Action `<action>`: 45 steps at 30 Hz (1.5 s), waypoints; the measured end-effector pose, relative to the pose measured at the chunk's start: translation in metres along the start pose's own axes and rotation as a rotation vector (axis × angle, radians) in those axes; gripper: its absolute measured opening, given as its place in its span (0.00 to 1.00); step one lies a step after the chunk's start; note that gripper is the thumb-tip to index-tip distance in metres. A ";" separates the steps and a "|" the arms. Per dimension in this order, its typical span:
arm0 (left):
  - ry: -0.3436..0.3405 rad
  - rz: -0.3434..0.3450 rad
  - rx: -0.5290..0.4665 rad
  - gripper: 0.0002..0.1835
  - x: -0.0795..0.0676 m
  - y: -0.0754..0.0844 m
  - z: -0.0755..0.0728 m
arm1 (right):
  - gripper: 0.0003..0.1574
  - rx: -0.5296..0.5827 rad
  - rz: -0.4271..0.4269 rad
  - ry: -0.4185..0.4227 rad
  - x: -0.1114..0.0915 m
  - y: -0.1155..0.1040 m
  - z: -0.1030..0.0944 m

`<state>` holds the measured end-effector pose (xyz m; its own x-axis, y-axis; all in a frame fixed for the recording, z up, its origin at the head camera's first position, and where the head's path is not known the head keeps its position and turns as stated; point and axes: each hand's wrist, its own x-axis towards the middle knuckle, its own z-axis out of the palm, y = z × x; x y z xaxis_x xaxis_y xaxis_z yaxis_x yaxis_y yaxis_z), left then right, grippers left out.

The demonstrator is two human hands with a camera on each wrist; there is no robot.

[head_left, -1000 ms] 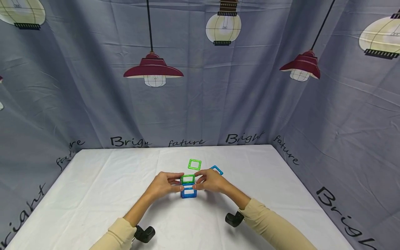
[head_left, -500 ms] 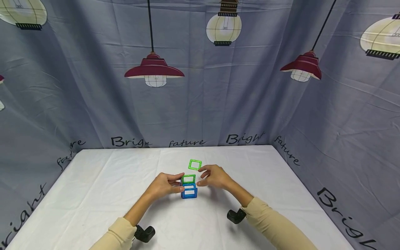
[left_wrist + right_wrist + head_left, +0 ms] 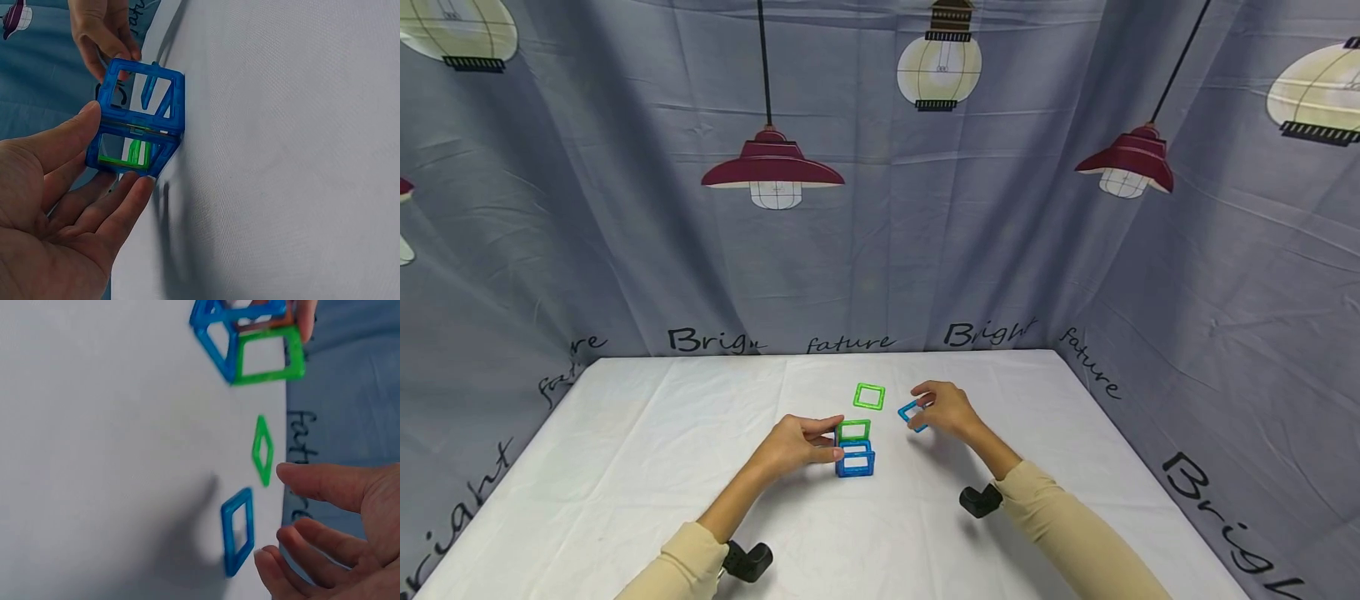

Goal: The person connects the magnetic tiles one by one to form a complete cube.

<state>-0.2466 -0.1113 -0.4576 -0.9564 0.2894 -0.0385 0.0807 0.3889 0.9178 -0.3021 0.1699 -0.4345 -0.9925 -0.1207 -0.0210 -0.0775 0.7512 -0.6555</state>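
Note:
My left hand [image 3: 797,442] holds a small box-like build of magnetic tiles [image 3: 855,474] by its left side, with the thumb on a blue frame [image 3: 142,119] and fingertips at the opposite edge. Blue square frames make up its near part; a green square tile [image 3: 269,377] joins at the far end. To the right, my right hand [image 3: 949,408] hovers close over a loose blue square tile [image 3: 227,534] lying on the table. In the right wrist view, thumb and fingers are spread apart, with nothing between them.
Another loose green square tile [image 3: 868,407] lies flat beyond the build. A white cloth [image 3: 625,467] covers the table. Behind it hangs a grey-blue curtain [image 3: 865,275] printed with lamps and lettering. A black wrist camera [image 3: 748,562] sits below the left cuff.
My right hand has let go of the build's right side and moved right and away, over to the loose blue tile. My left hand keeps its hold on the build in the same place.

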 end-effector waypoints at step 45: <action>-0.017 -0.022 -0.047 0.32 0.003 -0.007 -0.001 | 0.36 -0.138 0.012 0.006 0.002 0.024 0.018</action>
<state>-0.2498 -0.1138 -0.4639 -0.9528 0.2965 -0.0652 0.0461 0.3537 0.9342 -0.3048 0.1764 -0.4641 -0.9939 -0.1074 -0.0235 -0.0773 0.8347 -0.5453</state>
